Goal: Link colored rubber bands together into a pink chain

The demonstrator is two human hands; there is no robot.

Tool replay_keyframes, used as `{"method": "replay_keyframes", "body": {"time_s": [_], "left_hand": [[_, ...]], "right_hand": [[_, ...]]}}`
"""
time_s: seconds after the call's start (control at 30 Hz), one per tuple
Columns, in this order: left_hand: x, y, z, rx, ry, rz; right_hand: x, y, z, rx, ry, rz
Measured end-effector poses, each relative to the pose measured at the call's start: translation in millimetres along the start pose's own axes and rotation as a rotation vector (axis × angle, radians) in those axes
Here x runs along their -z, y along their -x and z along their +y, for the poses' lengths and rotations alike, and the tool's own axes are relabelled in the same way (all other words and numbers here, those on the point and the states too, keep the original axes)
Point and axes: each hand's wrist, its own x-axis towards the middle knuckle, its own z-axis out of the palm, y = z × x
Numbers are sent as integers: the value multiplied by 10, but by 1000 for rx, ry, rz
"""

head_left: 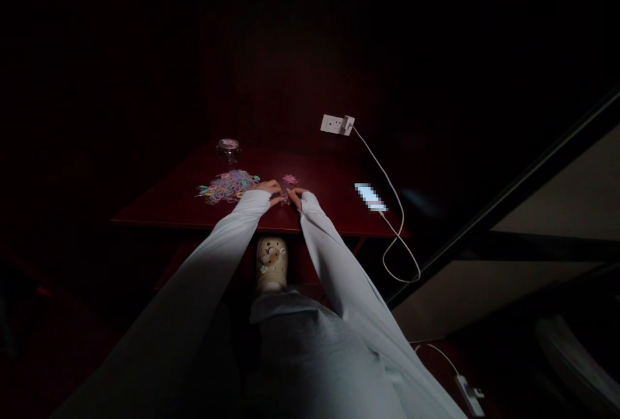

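a: where did the small pale item (285, 200) lie?

b: between the left hand (265, 189) and the right hand (296, 197), over the dark red table (334, 180), about equally near both; its long axis was unclear.

a: and the fingers?

b: curled inward; whether either hand pinched the item could not be told. a pink cluster (290, 179) lay just beyond, a multicoloured heap of loops (225, 188) beside the left hand.

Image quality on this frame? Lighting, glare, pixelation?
Head view: very dark, background mostly near black; head view: dim light reaches the left hand, right hand and pile, but detail between the hands is too small to make out; head view: phone bright, coarsely pixelated, screen unreadable.
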Motion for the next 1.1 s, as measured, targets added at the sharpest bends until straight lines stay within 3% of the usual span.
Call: {"method": "replay_keyframes", "body": {"time_s": [0.23,0.43,0.63,0.77,1.1], "left_hand": [[-112,-55,-54,39,-12,24],[-79,-28,-59,-11,1,9],[-83,-58,-27,57,-24,8],[-91,-43,-61,-6,-13,7],[-249,-101,-103,30,-67,29]], "right_hand": [[19,67,-92,-65,-42,22],[23,61,-65,-36,6,20],[35,61,-44,-36,75,20],[38,57,-51,-29,96,33],[44,85,-112,-70,76,29]]}}
